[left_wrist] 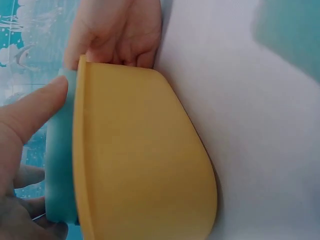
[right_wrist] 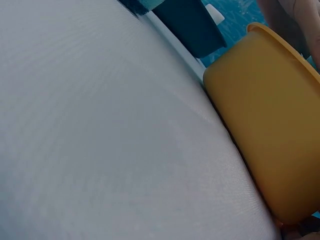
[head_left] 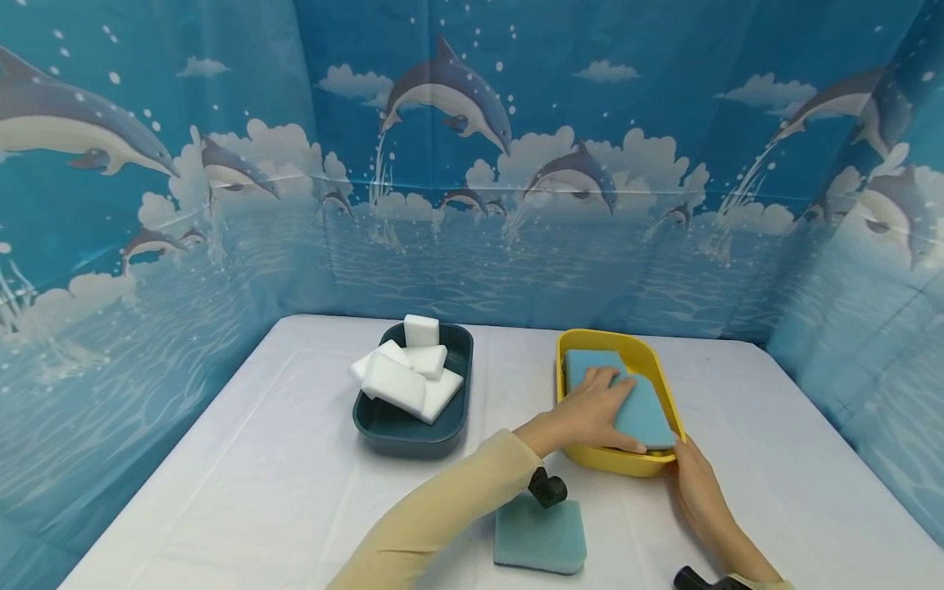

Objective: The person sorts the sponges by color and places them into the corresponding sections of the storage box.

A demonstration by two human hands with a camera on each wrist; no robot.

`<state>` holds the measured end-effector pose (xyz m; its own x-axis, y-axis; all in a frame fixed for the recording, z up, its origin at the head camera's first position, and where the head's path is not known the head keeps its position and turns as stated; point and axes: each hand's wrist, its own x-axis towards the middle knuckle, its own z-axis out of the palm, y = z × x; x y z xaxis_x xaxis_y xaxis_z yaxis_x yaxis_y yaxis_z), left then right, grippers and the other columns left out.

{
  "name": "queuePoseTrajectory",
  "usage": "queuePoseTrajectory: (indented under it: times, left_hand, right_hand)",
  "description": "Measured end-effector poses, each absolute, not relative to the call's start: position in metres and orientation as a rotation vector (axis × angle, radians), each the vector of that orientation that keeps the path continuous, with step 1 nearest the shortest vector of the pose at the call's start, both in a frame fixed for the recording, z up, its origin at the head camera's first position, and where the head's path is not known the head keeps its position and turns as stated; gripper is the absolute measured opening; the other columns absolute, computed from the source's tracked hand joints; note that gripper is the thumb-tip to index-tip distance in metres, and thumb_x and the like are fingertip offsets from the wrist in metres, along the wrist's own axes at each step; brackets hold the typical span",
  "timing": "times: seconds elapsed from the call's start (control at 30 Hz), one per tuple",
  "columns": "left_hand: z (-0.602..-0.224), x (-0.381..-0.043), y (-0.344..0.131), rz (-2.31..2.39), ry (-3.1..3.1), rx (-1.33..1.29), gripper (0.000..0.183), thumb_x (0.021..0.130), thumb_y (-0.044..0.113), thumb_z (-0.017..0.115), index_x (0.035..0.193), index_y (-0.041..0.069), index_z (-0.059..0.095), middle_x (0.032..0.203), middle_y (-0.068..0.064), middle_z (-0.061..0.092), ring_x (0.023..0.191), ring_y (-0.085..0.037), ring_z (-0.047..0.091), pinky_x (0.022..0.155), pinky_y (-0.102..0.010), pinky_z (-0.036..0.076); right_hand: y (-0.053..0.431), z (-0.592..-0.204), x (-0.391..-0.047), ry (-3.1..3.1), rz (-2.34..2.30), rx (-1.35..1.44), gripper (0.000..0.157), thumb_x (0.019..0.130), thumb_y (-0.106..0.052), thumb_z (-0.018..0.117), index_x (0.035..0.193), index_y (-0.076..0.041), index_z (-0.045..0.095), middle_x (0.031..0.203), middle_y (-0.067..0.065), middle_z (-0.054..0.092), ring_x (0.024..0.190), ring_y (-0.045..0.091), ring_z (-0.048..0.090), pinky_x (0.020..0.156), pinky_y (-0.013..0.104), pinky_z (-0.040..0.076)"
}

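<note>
My left hand reaches over the yellow basin and grips a light-blue sponge block, thumb at its near edge and fingers spread across it. In the left wrist view the sponge stands slightly above the basin's rim, between thumb and fingers. A second blue block lies in the basin behind it, partly covered by the hand. My right hand holds the basin's front right corner, thumb near the rim and fingers against the outer wall. Much of the basin's inside is hidden.
Another blue sponge block lies on the white table, just beyond the left sleeve. Left of the yellow basin stands a dark blue-green basin piled with several white sponge blocks. A dolphin-printed curtain surrounds the table.
</note>
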<state>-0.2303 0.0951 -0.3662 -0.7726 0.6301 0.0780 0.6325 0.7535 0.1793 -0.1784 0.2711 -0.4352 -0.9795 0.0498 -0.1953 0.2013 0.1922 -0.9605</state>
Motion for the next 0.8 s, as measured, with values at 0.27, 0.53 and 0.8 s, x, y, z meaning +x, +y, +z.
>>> queuePoseTrajectory:
  times: [0.27,0.53,0.8]
  left_hand:
    - [-0.377,-0.237,0.102,-0.184,-2.879,-1.036,0.095,0.074,0.066,0.063,0.149,0.023,0.024,0.154,-0.003,0.023,0.140,-0.018,0.025,0.114,-0.025,0.033]
    - [-0.386,-0.242,0.107,-0.087,-2.821,-0.989,0.094,0.073,0.066,0.063,0.148,0.022,0.026,0.154,-0.005,0.023,0.140,-0.019,0.026,0.115,-0.024,0.032]
    - [-0.387,-0.246,0.106,-0.155,-2.840,-0.936,0.093,0.075,0.065,0.062,0.149,0.021,0.025,0.154,-0.004,0.021,0.140,-0.019,0.025,0.117,-0.027,0.030]
  right_hand:
    - [0.272,-0.434,-0.177,2.315,-1.897,0.243,0.070,0.100,-0.048,0.011,0.148,-0.003,-0.013,0.158,0.011,-0.014,0.145,0.027,-0.013,0.121,0.046,-0.002]
    - [0.272,-0.437,-0.176,2.322,-1.885,0.209,0.073,0.099,-0.052,0.014,0.150,-0.005,-0.009,0.159,0.013,-0.010,0.146,0.026,-0.006,0.122,0.041,0.000]
    - [0.273,-0.436,-0.177,2.353,-1.845,0.226,0.074,0.098,-0.054,0.013,0.150,-0.006,-0.007,0.159,0.013,-0.006,0.145,0.028,0.003,0.122,0.033,0.008]
